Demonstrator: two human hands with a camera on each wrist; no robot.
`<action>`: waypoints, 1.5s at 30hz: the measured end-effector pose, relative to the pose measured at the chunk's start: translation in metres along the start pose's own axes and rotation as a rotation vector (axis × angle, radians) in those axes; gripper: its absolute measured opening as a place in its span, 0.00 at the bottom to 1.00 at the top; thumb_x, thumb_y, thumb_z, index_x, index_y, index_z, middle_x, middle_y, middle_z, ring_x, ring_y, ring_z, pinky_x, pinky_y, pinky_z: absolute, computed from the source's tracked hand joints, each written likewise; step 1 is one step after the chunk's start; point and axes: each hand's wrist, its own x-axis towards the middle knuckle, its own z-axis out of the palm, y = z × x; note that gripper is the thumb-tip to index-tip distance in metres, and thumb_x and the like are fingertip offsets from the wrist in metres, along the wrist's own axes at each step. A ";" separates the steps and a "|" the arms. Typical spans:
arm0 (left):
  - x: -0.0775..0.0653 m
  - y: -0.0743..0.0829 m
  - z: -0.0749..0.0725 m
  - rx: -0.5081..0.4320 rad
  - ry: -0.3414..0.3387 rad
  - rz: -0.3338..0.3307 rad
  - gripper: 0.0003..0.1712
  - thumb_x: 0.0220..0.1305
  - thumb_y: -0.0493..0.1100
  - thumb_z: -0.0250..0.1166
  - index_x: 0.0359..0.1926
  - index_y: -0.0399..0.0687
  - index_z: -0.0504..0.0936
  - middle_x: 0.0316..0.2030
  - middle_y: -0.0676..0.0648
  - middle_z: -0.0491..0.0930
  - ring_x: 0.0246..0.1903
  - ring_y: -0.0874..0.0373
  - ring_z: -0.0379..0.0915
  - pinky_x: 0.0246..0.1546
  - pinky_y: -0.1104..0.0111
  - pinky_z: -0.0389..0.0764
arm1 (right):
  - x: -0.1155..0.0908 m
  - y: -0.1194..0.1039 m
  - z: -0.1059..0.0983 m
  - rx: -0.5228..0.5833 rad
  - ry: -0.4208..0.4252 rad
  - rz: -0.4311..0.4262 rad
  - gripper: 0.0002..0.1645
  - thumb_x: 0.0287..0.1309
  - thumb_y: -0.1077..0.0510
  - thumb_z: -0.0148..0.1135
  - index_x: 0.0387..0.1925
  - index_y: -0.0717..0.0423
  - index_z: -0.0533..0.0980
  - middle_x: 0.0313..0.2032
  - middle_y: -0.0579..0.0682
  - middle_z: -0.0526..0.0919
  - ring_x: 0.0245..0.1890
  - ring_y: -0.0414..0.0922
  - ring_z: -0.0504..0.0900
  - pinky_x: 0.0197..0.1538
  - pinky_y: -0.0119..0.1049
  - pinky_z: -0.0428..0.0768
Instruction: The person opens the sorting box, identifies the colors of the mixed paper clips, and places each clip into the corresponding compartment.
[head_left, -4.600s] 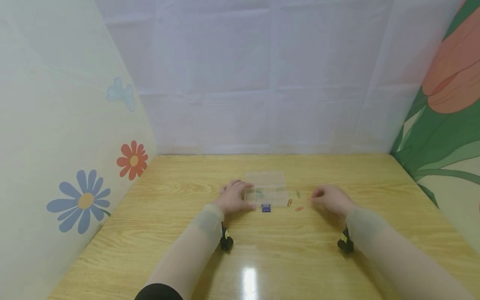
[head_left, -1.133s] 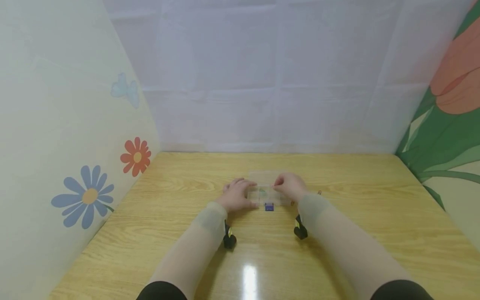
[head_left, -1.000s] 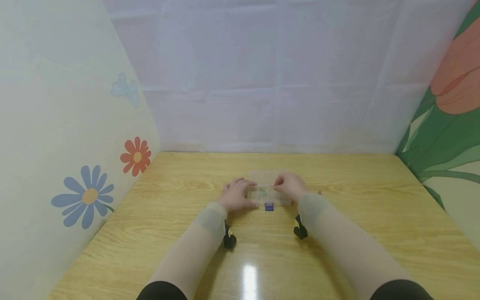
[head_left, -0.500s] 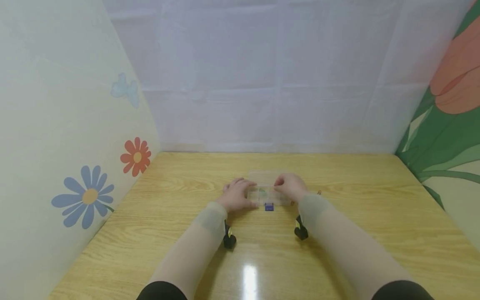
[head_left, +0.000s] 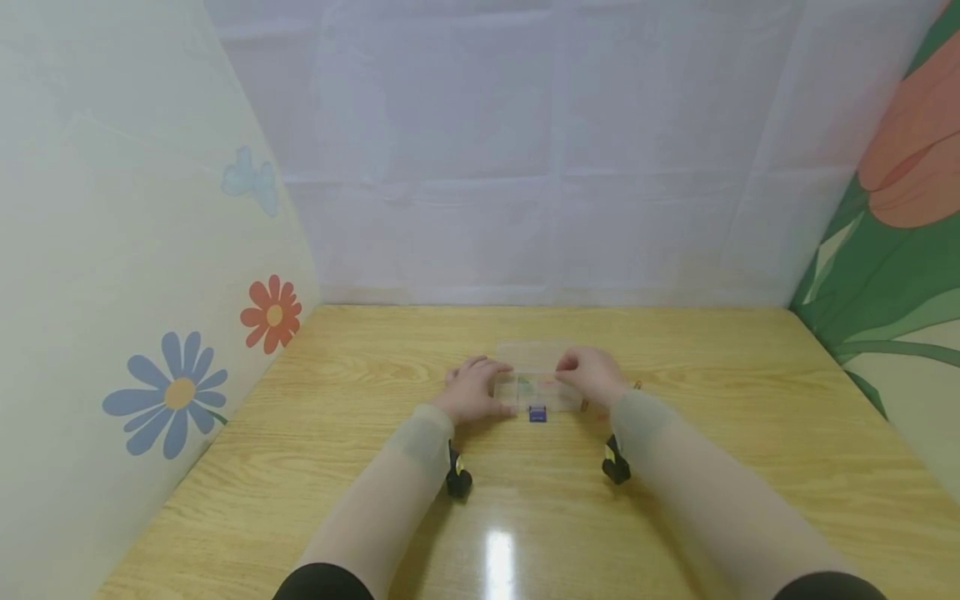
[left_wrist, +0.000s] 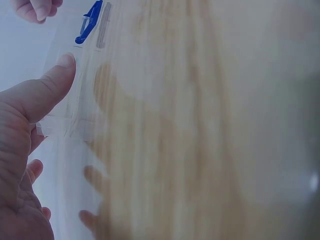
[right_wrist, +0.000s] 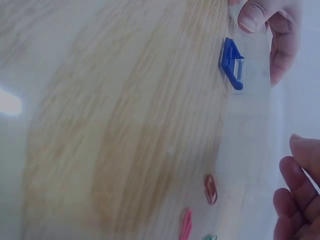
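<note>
A clear plastic compartment box (head_left: 534,400) lies on the table with its lid (head_left: 528,354) raised behind it and a blue latch (head_left: 537,414) in front. My left hand (head_left: 476,390) holds its left end; in the left wrist view the thumb (left_wrist: 57,82) presses the front wall. Over the right part hovers my right hand (head_left: 592,375), and in the right wrist view its fingers are loosely bent with nothing seen between them. Inside the box are a green piece (head_left: 525,385) and a pinkish paper clip (head_left: 548,382).
Right of the box, loose paper clips lie on the wooden table: a reddish-brown clip (right_wrist: 211,189), a pink clip (right_wrist: 186,225) and a partly cut-off green clip (right_wrist: 210,237). Another small clip (head_left: 638,386) shows beyond the right wrist. A white cloth backdrop (head_left: 480,208) closes the rear.
Over several seconds my right hand came left from the table to the box. In the last half second it drew slightly back right, showing a pinkish clip inside. The left hand keeps its hold.
</note>
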 end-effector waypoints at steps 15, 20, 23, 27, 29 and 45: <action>-0.002 0.002 -0.002 0.013 -0.006 0.003 0.45 0.48 0.64 0.72 0.66 0.59 0.69 0.66 0.53 0.67 0.71 0.49 0.47 0.66 0.41 0.45 | -0.012 0.023 -0.021 0.003 0.006 -0.076 0.09 0.63 0.58 0.60 0.42 0.58 0.78 0.43 0.53 0.81 0.43 0.51 0.78 0.45 0.45 0.80; -0.002 0.001 -0.002 0.014 -0.004 0.003 0.45 0.48 0.64 0.72 0.66 0.59 0.69 0.67 0.53 0.67 0.71 0.49 0.47 0.66 0.41 0.45 | -0.012 0.034 -0.027 -0.038 0.032 -0.108 0.08 0.62 0.58 0.61 0.40 0.57 0.79 0.40 0.51 0.82 0.41 0.49 0.78 0.49 0.48 0.76; -0.001 0.001 -0.002 0.014 -0.002 0.004 0.45 0.48 0.65 0.72 0.66 0.59 0.69 0.67 0.53 0.67 0.71 0.49 0.47 0.65 0.41 0.45 | -0.013 0.040 -0.031 -0.058 0.050 -0.126 0.08 0.62 0.57 0.61 0.39 0.57 0.80 0.40 0.51 0.83 0.42 0.50 0.78 0.50 0.48 0.75; -0.001 0.001 -0.002 0.014 -0.003 0.005 0.45 0.48 0.65 0.72 0.66 0.58 0.69 0.67 0.52 0.67 0.71 0.48 0.47 0.65 0.41 0.45 | -0.015 0.048 -0.036 -0.066 0.064 -0.134 0.08 0.61 0.57 0.62 0.39 0.57 0.80 0.40 0.52 0.83 0.44 0.51 0.78 0.52 0.50 0.75; -0.001 0.001 -0.002 0.017 -0.002 0.007 0.45 0.48 0.65 0.72 0.66 0.58 0.69 0.66 0.52 0.67 0.70 0.48 0.48 0.65 0.41 0.46 | -0.016 0.052 -0.039 -0.061 0.065 -0.138 0.09 0.61 0.57 0.62 0.39 0.58 0.80 0.40 0.53 0.83 0.44 0.51 0.78 0.52 0.51 0.74; 0.001 -0.001 0.001 0.005 0.000 0.013 0.45 0.48 0.64 0.72 0.66 0.59 0.70 0.66 0.52 0.67 0.71 0.49 0.48 0.65 0.41 0.46 | -0.037 0.081 -0.062 0.042 0.049 -0.012 0.15 0.63 0.55 0.60 0.47 0.59 0.76 0.49 0.58 0.79 0.50 0.55 0.74 0.52 0.52 0.72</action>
